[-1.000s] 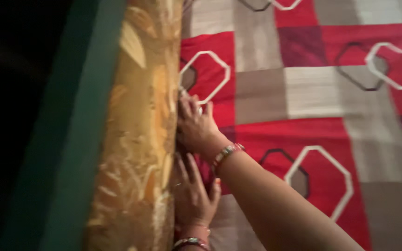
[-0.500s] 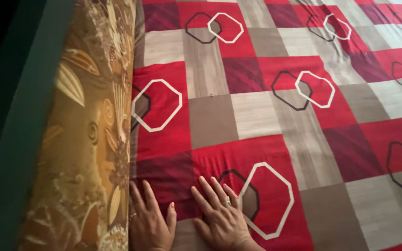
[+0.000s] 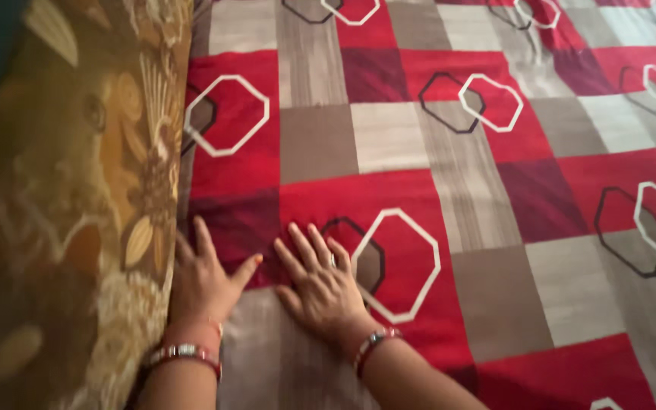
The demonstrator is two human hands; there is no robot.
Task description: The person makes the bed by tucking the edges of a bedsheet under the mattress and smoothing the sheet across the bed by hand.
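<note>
The patterned bedsheet [image 3: 434, 175] is spread over the bed. Both the left hand [image 3: 205, 282] and right hand [image 3: 320, 287] are pressed flat on it, fingers spread, nothing gripped, beside the golden floral bolster [image 3: 77, 205].

Left hand [image 3: 205, 285]: bare, banded bangle [image 3: 182, 354] at wrist. Right hand [image 3: 320, 285]: ring [image 3: 333, 260] on finger, similar bangle at wrist. No sleeves.

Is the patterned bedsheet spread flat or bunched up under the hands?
Spread flat: the bedsheet lies smooth, its squares undistorted, with the left hand and right hand resting palm-down on it.
</note>
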